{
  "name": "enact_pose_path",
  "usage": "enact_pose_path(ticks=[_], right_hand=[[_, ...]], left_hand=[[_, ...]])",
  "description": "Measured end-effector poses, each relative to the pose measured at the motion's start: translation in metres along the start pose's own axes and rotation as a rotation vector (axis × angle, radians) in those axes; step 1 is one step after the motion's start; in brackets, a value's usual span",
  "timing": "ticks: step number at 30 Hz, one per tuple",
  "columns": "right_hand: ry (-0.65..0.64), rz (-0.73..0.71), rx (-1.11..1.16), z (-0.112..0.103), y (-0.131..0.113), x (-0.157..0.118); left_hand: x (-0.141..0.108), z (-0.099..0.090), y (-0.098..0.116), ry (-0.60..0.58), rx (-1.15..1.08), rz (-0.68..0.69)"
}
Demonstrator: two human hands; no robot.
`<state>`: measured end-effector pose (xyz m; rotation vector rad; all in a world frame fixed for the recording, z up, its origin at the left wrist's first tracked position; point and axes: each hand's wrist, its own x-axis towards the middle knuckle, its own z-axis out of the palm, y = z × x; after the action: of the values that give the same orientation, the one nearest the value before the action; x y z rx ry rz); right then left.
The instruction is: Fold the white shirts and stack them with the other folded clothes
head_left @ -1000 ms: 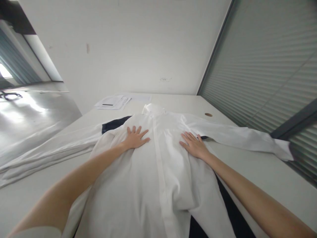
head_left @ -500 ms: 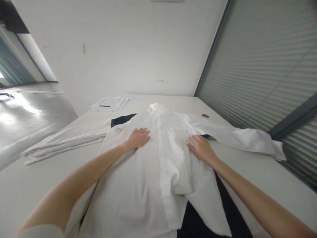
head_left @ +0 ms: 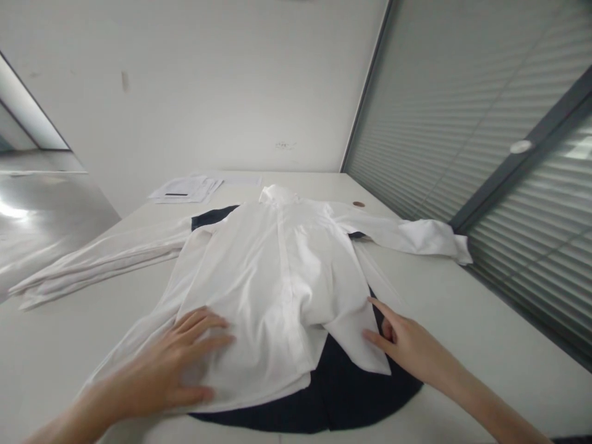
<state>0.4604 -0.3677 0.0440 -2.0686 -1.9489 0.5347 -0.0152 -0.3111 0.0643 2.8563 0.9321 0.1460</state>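
A white button-front shirt lies spread out, its collar at the far end and its sleeves stretched to both sides. Beneath it lies a dark navy garment, showing past the hem, at the right edge and near both shoulders. My left hand is over the lower left of the shirt, fingers apart and holding nothing. At the lower right edge, my right hand has its thumb and index finger apart beside the cloth; the other fingers are curled. Whether those fingertips touch the shirt, I cannot tell.
A white table carries the garments. Papers with a dark strip lie at the back left, and a round brown spot is at the back right. Blinds behind glass run along the right side; the shirt's right cuff reaches that edge.
Both hands have drawn back from the shirt's chest toward its hem, the right one now at the side edge. The view has shifted right, and more of the navy garment shows below the hem.
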Motion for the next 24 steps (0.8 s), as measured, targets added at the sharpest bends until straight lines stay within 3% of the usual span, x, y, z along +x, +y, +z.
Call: enact_pose_path(ticks=[3,7,10,14,16,20,24], right_hand=[[-0.011,-0.011,0.162,0.007,-0.003,-0.01],[0.028,-0.015,0.426,0.007,-0.007,-0.014],[0.074,0.017,0.569,-0.014,-0.001,-0.019],[0.316,0.146,0.715,-0.048,0.024,-0.036],[0.306,0.199,0.776,-0.052,0.038,-0.044],[0.162,0.252,0.731,-0.038,0.056,-0.05],[0.188,0.273,0.603,-0.025,0.065,-0.05]], left_hand=[[-0.013,-0.003,0.02,-0.012,-0.013,0.017],[-0.018,-0.004,0.026,0.013,-0.034,-0.011],[-0.023,-0.004,0.022,0.07,-0.017,-0.007],[-0.034,0.002,0.014,0.153,0.027,0.001],[-0.039,0.006,0.011,0.164,0.032,0.016],[-0.044,0.008,0.011,0.143,0.033,0.012],[-0.05,0.001,0.016,0.203,0.08,-0.021]])
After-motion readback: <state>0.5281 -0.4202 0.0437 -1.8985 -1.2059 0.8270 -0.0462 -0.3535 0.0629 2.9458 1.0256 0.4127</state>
